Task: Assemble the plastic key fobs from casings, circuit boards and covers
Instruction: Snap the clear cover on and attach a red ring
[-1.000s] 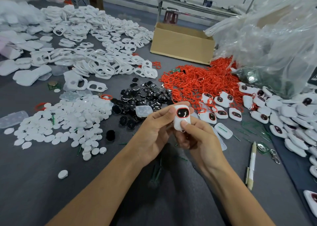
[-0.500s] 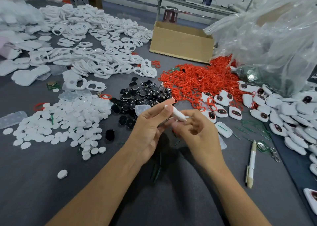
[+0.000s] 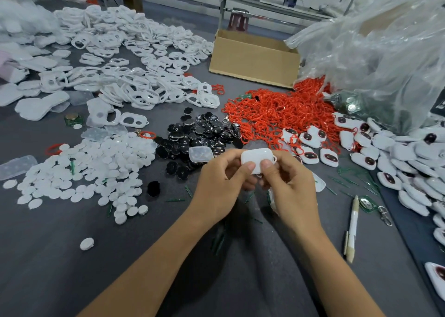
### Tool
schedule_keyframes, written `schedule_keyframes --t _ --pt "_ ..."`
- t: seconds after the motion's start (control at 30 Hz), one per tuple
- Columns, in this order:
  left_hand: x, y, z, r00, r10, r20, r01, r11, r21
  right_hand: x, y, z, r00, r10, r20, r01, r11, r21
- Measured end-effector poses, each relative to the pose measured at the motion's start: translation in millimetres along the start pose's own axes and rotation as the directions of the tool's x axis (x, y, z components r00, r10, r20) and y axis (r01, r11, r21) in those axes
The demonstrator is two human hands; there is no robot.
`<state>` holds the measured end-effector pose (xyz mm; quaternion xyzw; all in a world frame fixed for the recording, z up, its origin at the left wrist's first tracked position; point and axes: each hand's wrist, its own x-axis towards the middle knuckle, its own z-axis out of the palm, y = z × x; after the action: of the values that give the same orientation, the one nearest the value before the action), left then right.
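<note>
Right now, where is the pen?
In the head view the pen lies on the grey table, to the right of the right hand, with a green circuit board beside its far end.

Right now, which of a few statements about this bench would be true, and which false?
1. The left hand and right hand both pinch one white key fob. True.
2. Its plain white side faces the camera. True.
3. The red rings lie inside the cardboard box. False: they are heaped on the table, outside it.
4. The right hand holds the pen. False: the pen lies on the table, right of that arm.
5. The black pieces lie between the white discs and the red rings. True.
</note>
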<state>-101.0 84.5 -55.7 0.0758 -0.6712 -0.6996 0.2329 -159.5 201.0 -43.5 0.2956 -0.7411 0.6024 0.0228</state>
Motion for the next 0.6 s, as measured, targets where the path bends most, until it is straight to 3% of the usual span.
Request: schedule_keyframes --t 0.13,0.37,0.47,0.6 --pt "-4.3 -0.3 1.9 0.994 0.104 0.028 -0.107 0.983 0.149 0.8 -0.8 -1.4 0.999 0.028 0.032 -0.03 0.997 0.078" --pt "-1.3 7.2 -1.2 0.999 0.005 0.054 0.007 0.979 -0.202 3.2 -6.0 1.1 0.981 0.15 0.119 -0.187 0.894 0.407" --pt "-1.6 8.3 -2.0 0.999 0.011 0.039 -0.001 0.967 -0.256 2.1 -6.0 0.8 0.984 0.112 0.136 -0.155 0.92 0.36" --pt "-0.9 9.4 -2.7 1.0 0.006 0.024 0.0 0.974 -0.228 1.4 -7.3 -0.8 0.992 0.008 0.122 -0.028 0.986 0.163"
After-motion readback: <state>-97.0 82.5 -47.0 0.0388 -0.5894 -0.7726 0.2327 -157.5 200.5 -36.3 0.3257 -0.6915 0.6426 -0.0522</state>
